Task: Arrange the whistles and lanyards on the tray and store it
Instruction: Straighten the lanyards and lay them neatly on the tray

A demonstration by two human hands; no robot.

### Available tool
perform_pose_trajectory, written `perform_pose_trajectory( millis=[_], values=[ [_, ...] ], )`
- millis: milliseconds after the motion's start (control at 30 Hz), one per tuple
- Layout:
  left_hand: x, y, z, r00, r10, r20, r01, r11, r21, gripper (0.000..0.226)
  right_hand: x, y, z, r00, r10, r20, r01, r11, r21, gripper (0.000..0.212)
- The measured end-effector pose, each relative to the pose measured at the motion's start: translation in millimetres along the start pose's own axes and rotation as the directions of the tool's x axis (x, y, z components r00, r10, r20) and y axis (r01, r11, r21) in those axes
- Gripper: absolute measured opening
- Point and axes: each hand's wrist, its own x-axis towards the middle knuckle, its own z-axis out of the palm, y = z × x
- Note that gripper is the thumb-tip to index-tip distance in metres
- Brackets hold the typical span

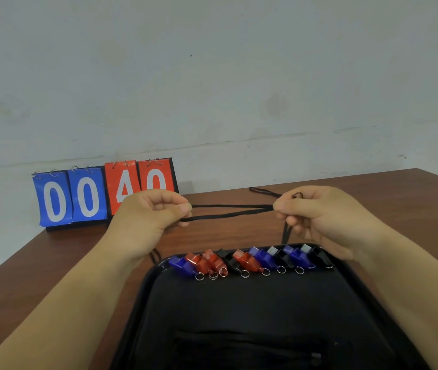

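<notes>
Between the left hand (156, 209) and the right hand (316, 212) a black lanyard (228, 211) is pulled tight; both hands pinch its ends. Just below the hands, whistles (249, 260) (blue, red and black) sit in a row on the black tray (239, 311). Behind the left hand stands a scoreboard (87, 196).
</notes>
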Motion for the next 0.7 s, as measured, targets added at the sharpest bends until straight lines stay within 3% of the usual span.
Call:
perform_pose_trajectory(
  millis=[167,300,433,567,700],
  values=[
    [0.3,-2.7,-7.6,0.989,-0.038,0.145,-0.003,0.962,0.272,0.003,3.5,3.9,-5.8,1.000,0.004,-0.002,-0.005,0.986,-0.165,0.006],
    [-0.3,-6.3,-15.0,0.942,-0.122,0.314,-0.035,0.892,0.450,0.003,0.6,5.7,-9.7,0.996,0.005,0.086,0.034,0.899,-0.436,0.005],
    [3.7,-6.6,-18.6,0.882,-0.177,0.436,-0.073,0.864,0.499,0.004,-3.5,3.9,-13.6,0.978,0.054,0.202,0.085,0.778,-0.623,0.005],
    [4.7,-10.2,-19.5,0.835,-0.192,0.516,-0.125,0.847,0.517,0.006,-4.8,5.2,-15.3,0.954,0.115,0.277,0.110,0.727,-0.678,0.004],
    [1.6,-13.6,-15.4,0.718,-0.281,0.636,-0.173,0.814,0.555,0.010,-7.6,5.7,-12.3,0.885,0.257,0.387,0.155,0.622,-0.768,0.006]
  ],
)
